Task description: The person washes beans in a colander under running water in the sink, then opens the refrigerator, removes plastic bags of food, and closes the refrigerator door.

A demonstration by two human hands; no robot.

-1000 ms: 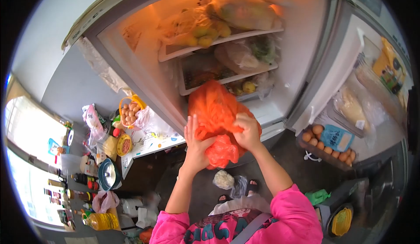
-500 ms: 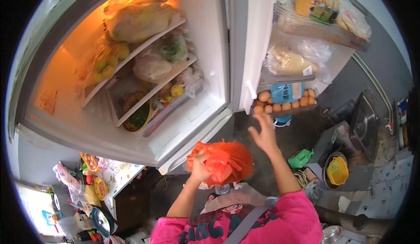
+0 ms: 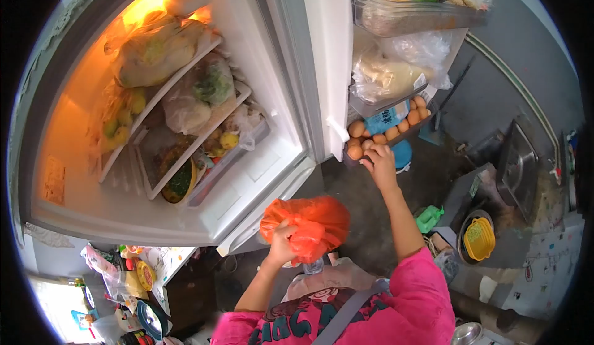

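Note:
My left hand (image 3: 283,245) is closed around the gathered top of a red plastic bag (image 3: 312,224). The bag bulges in front of my body; its contents are hidden. My right hand (image 3: 380,162) is raised to the lowest door shelf (image 3: 390,143), fingers curled at its front edge just below the eggs. Several brown eggs (image 3: 393,133) stand in that shelf with a blue packet (image 3: 385,118) among them. The refrigerator door (image 3: 328,66) stands open beside the lit fridge compartment (image 3: 247,178).
Inside the fridge are bagged foods (image 3: 154,51) and a bowl of greens (image 3: 180,181). Higher door shelves hold clear bags (image 3: 390,76). A cluttered table (image 3: 176,258) is at lower left. A yellow basket (image 3: 479,238), green bag (image 3: 429,219) and sink (image 3: 518,168) lie to the right.
My right hand has moved up from open air to the egg shelf, and its spread fingers have curled. The left hand still holds the red bag. The fridge has shifted left in view.

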